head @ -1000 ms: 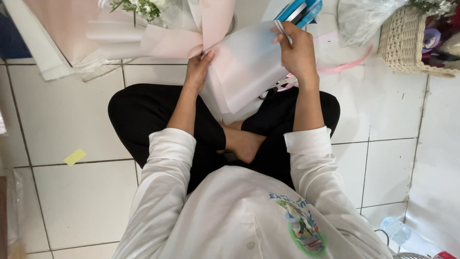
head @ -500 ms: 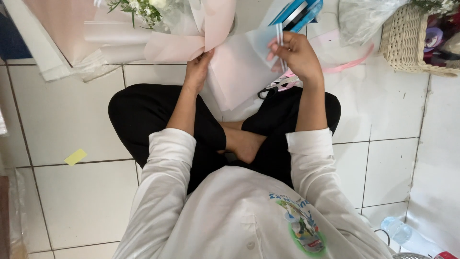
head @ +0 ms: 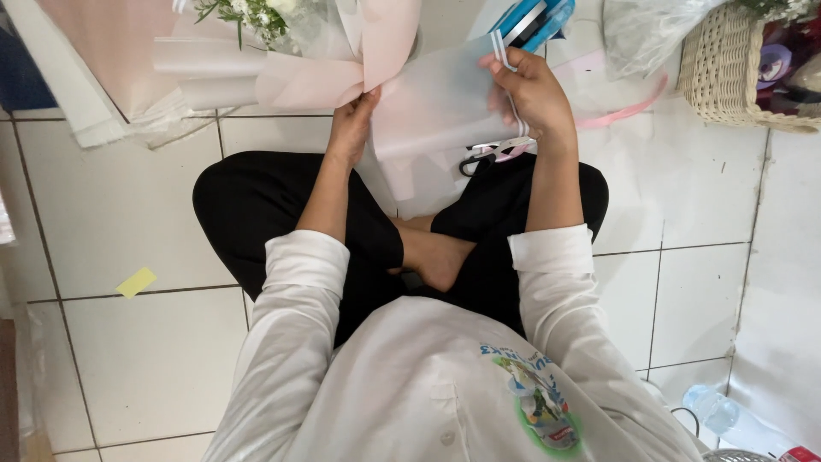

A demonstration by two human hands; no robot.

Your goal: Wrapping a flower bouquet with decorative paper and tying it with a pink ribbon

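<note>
Single head cam, looks steeply down, close on lap, hands, tiled floor [head: 128,197].

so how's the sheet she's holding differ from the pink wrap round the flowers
The translucent white sheet is frosted and lifted off the floor between the left hand and right hand; the pink wrap is opaque, folded round the flowers and lying on the tiles. Both are thin wrapping sheets.
</note>
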